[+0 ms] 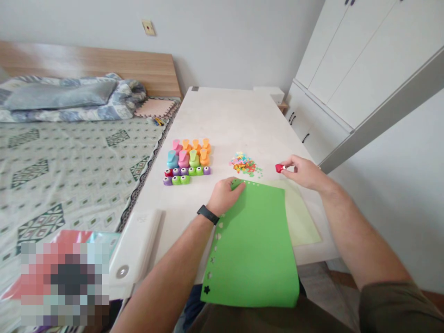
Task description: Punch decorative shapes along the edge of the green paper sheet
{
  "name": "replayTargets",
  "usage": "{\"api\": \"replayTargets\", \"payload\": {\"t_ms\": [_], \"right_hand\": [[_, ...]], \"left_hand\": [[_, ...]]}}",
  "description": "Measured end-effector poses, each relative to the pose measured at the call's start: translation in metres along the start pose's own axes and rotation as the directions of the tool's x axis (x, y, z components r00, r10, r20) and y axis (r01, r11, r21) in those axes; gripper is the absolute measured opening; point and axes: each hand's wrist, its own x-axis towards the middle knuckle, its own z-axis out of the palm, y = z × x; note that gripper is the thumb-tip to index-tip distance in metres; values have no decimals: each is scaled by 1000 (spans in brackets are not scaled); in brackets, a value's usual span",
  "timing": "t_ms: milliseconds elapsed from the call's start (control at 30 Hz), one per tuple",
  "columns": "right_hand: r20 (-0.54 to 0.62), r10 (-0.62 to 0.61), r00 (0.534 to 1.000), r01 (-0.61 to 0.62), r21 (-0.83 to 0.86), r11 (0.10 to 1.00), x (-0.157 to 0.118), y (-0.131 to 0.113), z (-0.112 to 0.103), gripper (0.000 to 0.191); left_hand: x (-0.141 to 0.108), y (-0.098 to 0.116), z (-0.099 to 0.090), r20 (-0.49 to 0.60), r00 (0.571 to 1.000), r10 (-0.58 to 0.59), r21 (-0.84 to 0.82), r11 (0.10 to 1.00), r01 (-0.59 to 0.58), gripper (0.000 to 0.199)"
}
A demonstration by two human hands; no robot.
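My left hand (225, 199) is closed on the far left corner of a green sheet of paper (256, 245), with a black band at the wrist. Punched shapes run down the sheet's left edge and along part of its far edge, and its near end hangs over the table edge. In my right hand (307, 173), closed between thumb and fingers, is a small red craft punch (279, 168), held right of the sheet's far corner. A pile of colourful paper cutouts (244, 164) lies between my hands, beyond the sheet.
Several large craft punches (189, 155) and small craft punches (187, 173) stand in rows at the left of the white table (229, 115). A pale yellow sheet (303, 222) lies partly under the green one. A white elongated device (138, 245) sits at the near left, beside a bed (86, 162).
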Motion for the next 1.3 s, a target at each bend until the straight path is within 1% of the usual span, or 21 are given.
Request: {"api": "replayTargets", "payload": {"t_ms": [67, 167, 267, 367, 600, 800, 867, 1000, 1167, 1300], "right_hand": [[42, -5, 999, 0, 101, 995, 1, -16, 13, 25], [119, -37, 992, 10, 220, 975, 4, -27, 31, 24], [164, -70, 984, 12, 329, 944, 7, -28, 44, 34], [202, -84, 976, 3, 371, 928, 6, -25, 50, 41], [253, -97, 963, 2, 353, 936, 3, -24, 51, 48], [240, -141, 960, 54, 335, 941, 2, -28, 50, 43], [249, -133, 959, 37, 355, 934, 2, -28, 52, 43], [303, -129, 944, -8, 413, 911, 2, -28, 56, 48], [334, -163, 928, 4, 430, 903, 1, -29, 54, 46], [356, -166, 920, -10, 444, 896, 1, -28, 53, 47]], "left_hand": [[0, 0, 0, -4, 1000, 3, -7, 1000, -3, 34], [0, -1, 1, -10, 1000, 7, -14, 1000, -7, 35], [1, -3, 1, -13, 1000, 6, -17, 1000, -6, 35], [1, -3, 2, -13, 1000, 6, -24, 1000, -6, 35], [1, -2, 2, -5, 1000, 4, -7, 1000, -4, 36], [1, -1, 1, -2, 1000, 3, -10, 1000, -3, 35], [1, -2, 2, -2, 1000, 2, -5, 1000, -2, 35], [2, -2, 2, -8, 1000, -4, -6, 1000, 4, 36], [1, -2, 2, -9, 1000, -14, -20, 1000, 13, 35], [1, -3, 2, -13, 1000, -4, -28, 1000, 4, 35]]}}
